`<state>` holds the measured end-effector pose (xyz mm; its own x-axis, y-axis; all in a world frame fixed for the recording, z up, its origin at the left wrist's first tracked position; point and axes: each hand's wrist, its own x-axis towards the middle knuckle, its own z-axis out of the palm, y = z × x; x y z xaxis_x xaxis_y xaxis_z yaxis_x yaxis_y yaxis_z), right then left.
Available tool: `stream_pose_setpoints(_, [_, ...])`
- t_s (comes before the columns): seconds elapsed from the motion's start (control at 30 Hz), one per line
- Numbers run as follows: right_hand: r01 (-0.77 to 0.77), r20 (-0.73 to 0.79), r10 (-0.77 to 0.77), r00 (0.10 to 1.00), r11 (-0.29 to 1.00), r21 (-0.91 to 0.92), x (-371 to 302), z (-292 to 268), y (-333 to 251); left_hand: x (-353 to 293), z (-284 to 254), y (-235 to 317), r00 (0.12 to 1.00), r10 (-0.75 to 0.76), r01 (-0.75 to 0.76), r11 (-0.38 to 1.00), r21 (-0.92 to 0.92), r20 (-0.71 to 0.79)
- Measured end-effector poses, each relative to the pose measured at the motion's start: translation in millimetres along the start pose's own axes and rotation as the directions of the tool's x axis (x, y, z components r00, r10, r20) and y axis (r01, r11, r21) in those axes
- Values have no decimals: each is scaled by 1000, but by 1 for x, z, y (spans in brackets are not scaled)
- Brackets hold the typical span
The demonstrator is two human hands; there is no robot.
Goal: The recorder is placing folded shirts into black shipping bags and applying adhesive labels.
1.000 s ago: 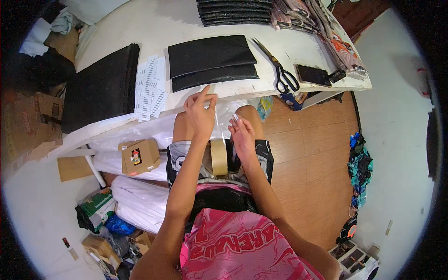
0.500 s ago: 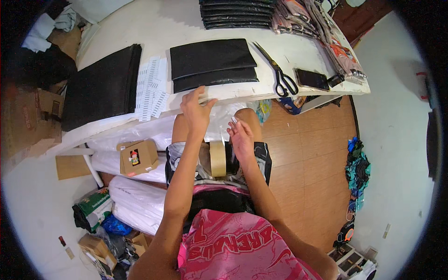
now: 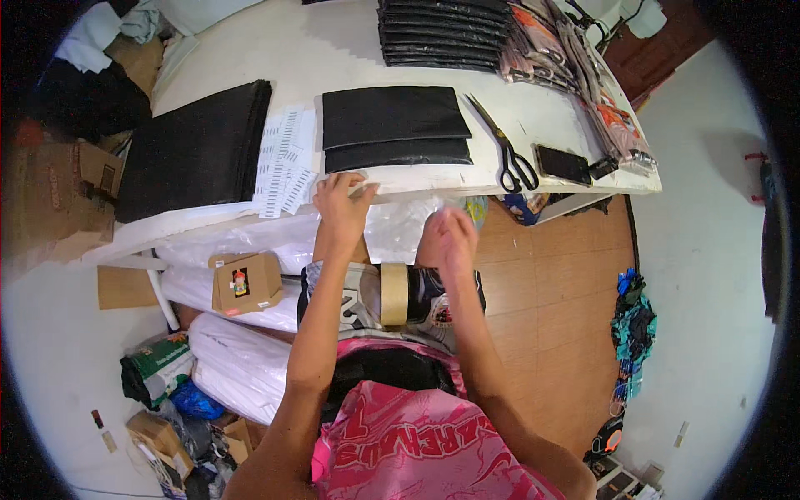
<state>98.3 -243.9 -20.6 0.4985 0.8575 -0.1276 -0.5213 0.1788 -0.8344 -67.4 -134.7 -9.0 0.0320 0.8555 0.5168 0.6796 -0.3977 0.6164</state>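
Observation:
My left hand (image 3: 340, 208) rests at the table's front edge, fingers bent over the tabletop and thumb held apart, with nothing visible in it. Just beyond its fingertips lies a folded black plastic mailing bag (image 3: 396, 121), its flap edge toward me. My right hand (image 3: 458, 242) is raised over my right knee, fingers drawn together and slightly blurred. A pale, shiny bit at its fingertips looks like a piece of clear tape (image 3: 444, 215). Between my thighs stands a wide roll of tape (image 3: 393, 296). White printed label strips (image 3: 283, 167) lie left of the bag.
Black scissors (image 3: 506, 146) and a phone (image 3: 563, 165) lie right of the bag on the white table (image 3: 333, 37). A flat black stack (image 3: 196, 150) is at left; stacked black packages (image 3: 444, 33) stand at the back. White wrapped rolls (image 3: 237, 358) lie below.
My right hand has risen and moved slightly right, its fingers drawing together. My left hand stays at the table edge. The view has shifted a little.

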Motion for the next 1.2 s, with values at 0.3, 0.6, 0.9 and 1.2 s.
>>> stream_pose_setpoints(0.3, [7, 209, 104, 972, 884, -468, 128, 97, -80, -4, 5, -12, 1000, -28, 26, 989, -144, -10])
stream_pose_setpoints(0.6, [-56, 234, 256, 938, 778, -626, 141, 89, -54, 37, -3, 20, 985, 159, -170, 957, -236, -66])
stream_pose_setpoints(0.9, [-81, 188, 281, 941, 728, -681, 145, 91, -49, 65, 21, 24, 955, 297, -296, 945, -142, -14])
stream_pose_setpoints(1.2, [43, 186, 163, 969, 629, -776, 152, 89, -33, 60, 33, 12, 906, 420, -424, 902, -80, -61])
